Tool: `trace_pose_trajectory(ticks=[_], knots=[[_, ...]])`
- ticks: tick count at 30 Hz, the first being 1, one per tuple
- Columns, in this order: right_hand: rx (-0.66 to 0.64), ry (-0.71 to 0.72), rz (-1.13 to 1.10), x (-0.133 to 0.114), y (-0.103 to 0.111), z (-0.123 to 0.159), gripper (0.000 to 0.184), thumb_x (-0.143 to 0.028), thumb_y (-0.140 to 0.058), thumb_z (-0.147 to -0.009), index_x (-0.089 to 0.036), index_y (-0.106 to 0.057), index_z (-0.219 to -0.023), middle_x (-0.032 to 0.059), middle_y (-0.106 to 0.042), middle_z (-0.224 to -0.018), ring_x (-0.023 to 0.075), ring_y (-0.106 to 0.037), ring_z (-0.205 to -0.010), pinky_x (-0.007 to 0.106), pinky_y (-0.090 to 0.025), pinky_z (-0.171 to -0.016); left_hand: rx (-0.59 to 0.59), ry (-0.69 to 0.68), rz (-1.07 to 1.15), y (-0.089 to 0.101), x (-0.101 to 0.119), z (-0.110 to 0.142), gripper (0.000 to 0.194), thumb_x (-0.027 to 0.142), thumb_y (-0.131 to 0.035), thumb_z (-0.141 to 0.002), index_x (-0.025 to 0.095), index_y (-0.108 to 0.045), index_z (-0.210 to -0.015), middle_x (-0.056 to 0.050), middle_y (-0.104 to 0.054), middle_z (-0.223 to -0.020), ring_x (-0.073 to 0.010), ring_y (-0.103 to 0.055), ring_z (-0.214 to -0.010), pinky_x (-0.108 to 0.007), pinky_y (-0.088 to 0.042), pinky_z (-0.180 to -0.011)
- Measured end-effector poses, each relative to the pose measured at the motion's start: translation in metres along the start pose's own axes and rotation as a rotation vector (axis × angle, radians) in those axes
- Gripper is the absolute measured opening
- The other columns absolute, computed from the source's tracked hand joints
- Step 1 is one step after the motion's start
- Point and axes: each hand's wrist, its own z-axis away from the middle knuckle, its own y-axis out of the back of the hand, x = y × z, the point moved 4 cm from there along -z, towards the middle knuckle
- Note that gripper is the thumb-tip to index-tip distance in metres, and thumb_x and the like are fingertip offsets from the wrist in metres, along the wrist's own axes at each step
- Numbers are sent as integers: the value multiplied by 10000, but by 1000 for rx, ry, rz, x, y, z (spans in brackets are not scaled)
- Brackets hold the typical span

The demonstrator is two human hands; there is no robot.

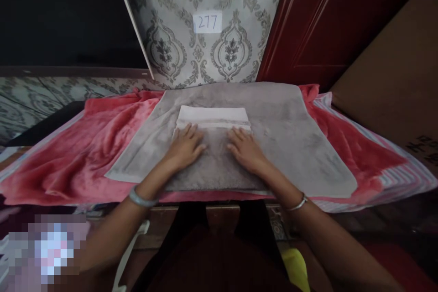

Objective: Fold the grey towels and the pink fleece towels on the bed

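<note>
A grey towel (pixel 287 146) lies spread flat over a red blanket (pixel 85 155) on a table. On the towel's middle rests a small folded white cloth (pixel 214 117). My left hand (pixel 185 146) lies flat on the towel just below the cloth's left end, fingers stretched out. My right hand (pixel 244 148) lies flat beside it below the cloth's right end, fingers also stretched out. Both fingertips reach the near edge of the white cloth. A bangle sits on each wrist.
A patterned grey wall with a paper label "277" (pixel 207 22) stands behind the table. A dark red wooden door (pixel 325 23) is at the back right, a brown cardboard box (pixel 400 82) at the right. A striped sheet edge (pixel 404 178) shows under the blanket.
</note>
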Motion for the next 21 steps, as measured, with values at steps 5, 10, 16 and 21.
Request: trace_pose_trajectory(ticks=[5, 10, 16, 21], knots=[[-71, 41, -5, -52, -14, 22, 634, -485, -296, -1065, -195, -339, -1628, 98, -236, -1706, 300, -178, -1582, 555, -173, -1264, -60, -27, 49, -27, 28, 28, 642, 523, -381, -1036, 297, -302, -1631, -93, -220, -1721, -344, -173, -1593, -661, -187, -1249], [-65, 59, -16, -35, -14, 27, 623, -485, -297, -1061, -235, -347, -1629, 67, -250, -1703, 271, -184, -1583, 518, -183, -1273, -59, -27, 61, -29, 23, 25, 636, 518, -408, -1031, 300, -326, -1622, -91, -233, -1716, -337, -178, -1592, -650, -177, -1257], [26, -38, -63, 5, -19, 74, 648, -525, -322, -1046, -246, -342, -1631, 71, -292, -1692, 291, -220, -1572, 533, -248, -1252, 76, 24, 92, -30, 4, 53, 622, 505, -427, -1016, 213, -443, -1565, -138, -385, -1651, -316, -338, -1541, -569, -263, -1261], [197, -169, -151, 24, -25, 122, 662, -551, -250, -1061, -224, -330, -1631, 136, -374, -1647, 305, -321, -1529, 556, -327, -1200, 321, 149, 186, -41, -22, 100, 580, 480, -407, -1010, 183, -516, -1497, -157, -458, -1605, -357, -419, -1487, -593, -372, -1196]])
